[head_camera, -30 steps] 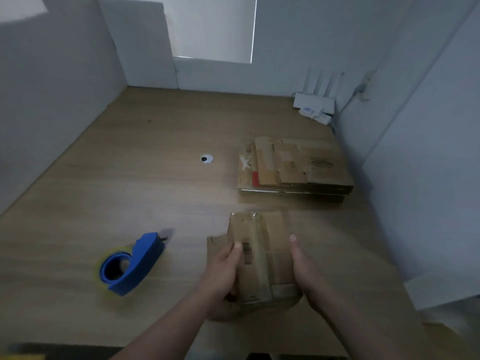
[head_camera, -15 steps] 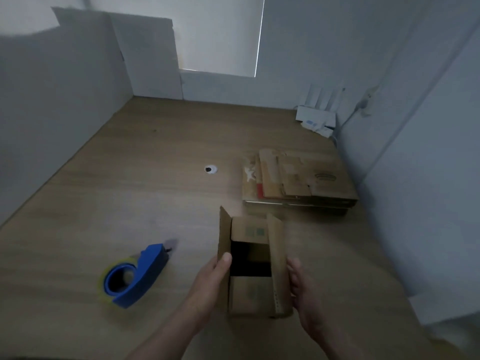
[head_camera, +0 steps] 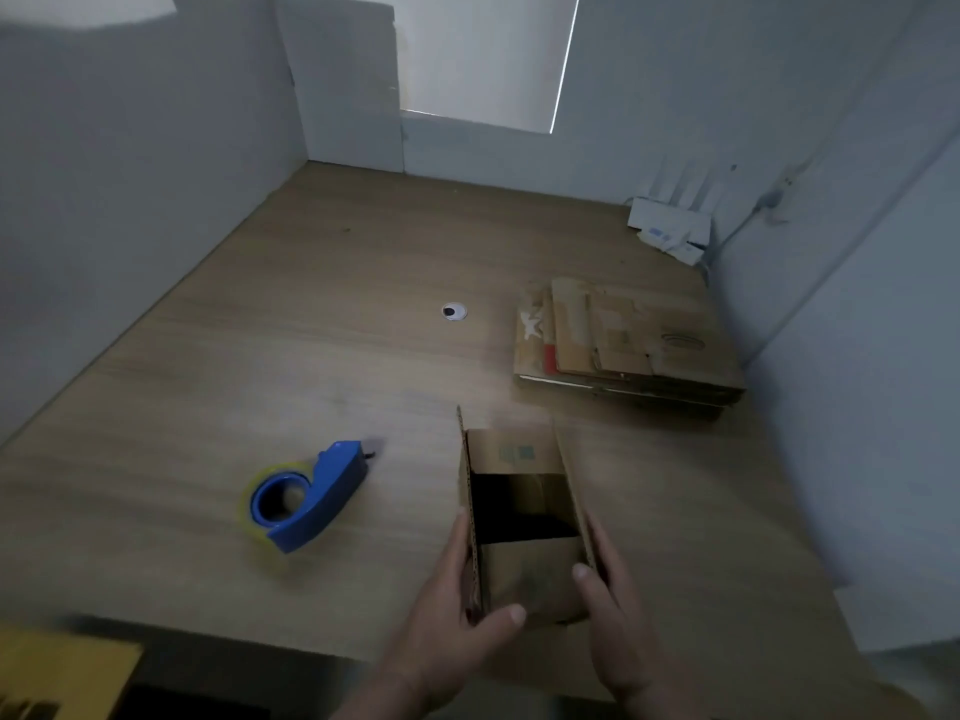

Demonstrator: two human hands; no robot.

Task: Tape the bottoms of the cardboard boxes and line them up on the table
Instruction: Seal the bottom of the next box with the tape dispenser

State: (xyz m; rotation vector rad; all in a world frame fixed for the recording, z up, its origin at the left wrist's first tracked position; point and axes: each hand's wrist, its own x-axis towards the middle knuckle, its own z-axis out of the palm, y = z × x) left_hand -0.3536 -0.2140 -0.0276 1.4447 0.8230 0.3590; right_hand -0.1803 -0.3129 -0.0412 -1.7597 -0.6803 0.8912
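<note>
A small cardboard box (head_camera: pixel 511 454) stands near the front of the wooden table (head_camera: pixel 322 366), its flaps up and its dark inside showing. My left hand (head_camera: pixel 452 610) grips its left wall, thumb hooked over the near flap. My right hand (head_camera: pixel 608 600) holds the right wall, thumb on the near flap. A blue tape dispenser (head_camera: pixel 306 493) with a clear roll lies to the left of the box, apart from both hands. A stack of flattened cardboard boxes (head_camera: pixel 623 345) lies further back on the right.
White partition walls (head_camera: pixel 130 174) enclose the table on three sides. A white router (head_camera: pixel 670 228) with a cable sits in the far right corner. A round cable grommet (head_camera: pixel 454 311) is set in the tabletop. Something yellow (head_camera: pixel 57 678) shows below the front edge.
The flattened box in my hands has been opened up into a box shape and set upright. My thumbs have moved onto the near flap. The view shifted slightly downward.
</note>
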